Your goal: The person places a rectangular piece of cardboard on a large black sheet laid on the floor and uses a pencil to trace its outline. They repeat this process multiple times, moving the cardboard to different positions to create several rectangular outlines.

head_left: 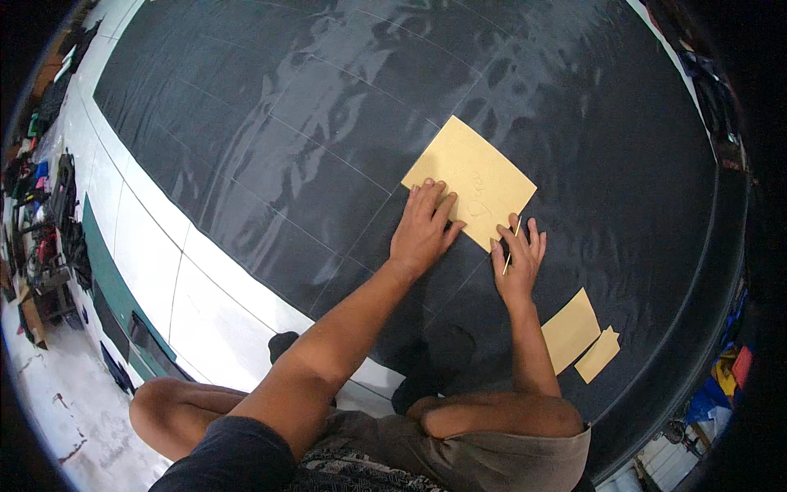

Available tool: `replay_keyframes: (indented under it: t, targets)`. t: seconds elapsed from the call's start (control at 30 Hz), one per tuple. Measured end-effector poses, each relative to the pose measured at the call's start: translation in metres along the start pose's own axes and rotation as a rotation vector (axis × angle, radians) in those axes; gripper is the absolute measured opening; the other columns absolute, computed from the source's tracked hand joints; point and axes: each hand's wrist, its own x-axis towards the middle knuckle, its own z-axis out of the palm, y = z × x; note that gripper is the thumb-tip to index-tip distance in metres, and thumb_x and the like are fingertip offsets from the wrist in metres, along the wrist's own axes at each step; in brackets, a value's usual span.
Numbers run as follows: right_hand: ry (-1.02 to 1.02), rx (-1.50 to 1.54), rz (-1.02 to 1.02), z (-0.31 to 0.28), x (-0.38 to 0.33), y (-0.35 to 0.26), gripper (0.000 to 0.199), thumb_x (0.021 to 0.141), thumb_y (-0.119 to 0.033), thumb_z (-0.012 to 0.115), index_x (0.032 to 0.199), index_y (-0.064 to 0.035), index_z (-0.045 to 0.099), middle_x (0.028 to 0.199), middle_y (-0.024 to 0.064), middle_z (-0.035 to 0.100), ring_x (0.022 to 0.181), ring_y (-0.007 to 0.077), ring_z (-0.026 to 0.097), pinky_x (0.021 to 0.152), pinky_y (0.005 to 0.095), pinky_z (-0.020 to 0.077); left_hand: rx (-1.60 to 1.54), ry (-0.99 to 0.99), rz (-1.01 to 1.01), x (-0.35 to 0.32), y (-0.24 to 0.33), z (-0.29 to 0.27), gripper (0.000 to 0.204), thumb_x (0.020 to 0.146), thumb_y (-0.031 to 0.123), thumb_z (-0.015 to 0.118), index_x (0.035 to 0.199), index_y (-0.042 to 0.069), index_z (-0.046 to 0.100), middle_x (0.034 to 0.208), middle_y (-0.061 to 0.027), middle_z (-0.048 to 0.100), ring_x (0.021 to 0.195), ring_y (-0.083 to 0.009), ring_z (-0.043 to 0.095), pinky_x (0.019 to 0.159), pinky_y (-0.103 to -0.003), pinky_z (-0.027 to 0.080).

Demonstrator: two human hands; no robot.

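A rectangular tan sheet of card or foam (492,176) lies tilted on the dark mat in front of me. Faint handwritten marks run across its middle. My left hand (425,225) rests with its fingers spread flat on the sheet's near left edge. By the near right corner, my right hand (518,256) pinches a thin pale stick (511,250) between thumb and fingers. The stick's upper end points away from me beside that corner. Whether its tip touches the sheet, I cannot tell.
Smaller tan pieces, a larger one (571,330) and a narrow cut strip (598,355), lie right of my right forearm. The wrinkled dark mat (328,164) spreads over white tiles (217,295). Clutter (49,238) stands far left, and a dark raised rim (711,271) curves along the right.
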Motion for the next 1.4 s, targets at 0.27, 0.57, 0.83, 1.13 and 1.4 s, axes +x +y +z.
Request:
replay_keyframes:
  t: [0.27,0.57,0.83,1.13,1.4]
  targets:
    - [-0.015,0.006,0.003,-0.002,0.002,-0.002,0.03,0.096,-0.022,0.067,0.124,-0.0129,0.069,0.148,0.0099,0.056,0.147,0.0399,0.034,0.122,0.0605,0.0162,0.008,-0.017,-0.017,0.0,0.0,-0.002,0.055,0.087,0.031,0.078,0.13,0.001,0.061,0.141,-0.0225,0.051,0.139,-0.0424,0.045,0.118,-0.057,0.034]
    - [0.002,0.022,0.028,-0.001,-0.001,0.001,0.029,0.095,-0.023,0.069,0.123,-0.0143,0.07,0.146,0.0081,0.058,0.145,0.0382,0.037,0.121,0.059,0.0183,-0.001,-0.031,-0.025,0.004,0.005,-0.002,0.054,0.086,0.028,0.079,0.13,0.002,0.06,0.14,-0.0229,0.051,0.138,-0.0443,0.044,0.118,-0.057,0.033]
    - [0.044,0.071,0.017,-0.001,0.002,0.003,0.029,0.093,-0.026,0.071,0.121,-0.0177,0.071,0.146,0.0048,0.059,0.143,0.0378,0.041,0.121,0.0579,0.0202,0.022,-0.023,-0.009,0.005,0.006,-0.005,0.054,0.085,0.025,0.08,0.129,0.002,0.059,0.14,-0.0222,0.051,0.136,-0.0439,0.045,0.116,-0.056,0.033]
    - [0.055,0.08,0.006,-0.005,-0.001,0.003,0.029,0.094,-0.027,0.07,0.12,-0.0165,0.071,0.144,0.0054,0.06,0.143,0.0378,0.041,0.12,0.0586,0.0201,0.13,-0.135,0.003,0.018,0.014,-0.018,0.056,0.085,0.029,0.079,0.13,0.003,0.059,0.133,-0.0199,0.055,0.131,-0.0409,0.048,0.112,-0.052,0.039]
    - [0.089,0.123,0.02,-0.01,0.005,-0.002,0.033,0.097,-0.021,0.065,0.128,-0.0127,0.065,0.14,0.0102,0.062,0.138,0.0373,0.047,0.118,0.0566,0.0255,0.312,-0.52,-0.14,0.061,0.039,-0.043,0.077,0.079,0.033,0.083,0.146,0.017,0.048,0.126,-0.0167,0.053,0.122,-0.0384,0.052,0.097,-0.047,0.053]
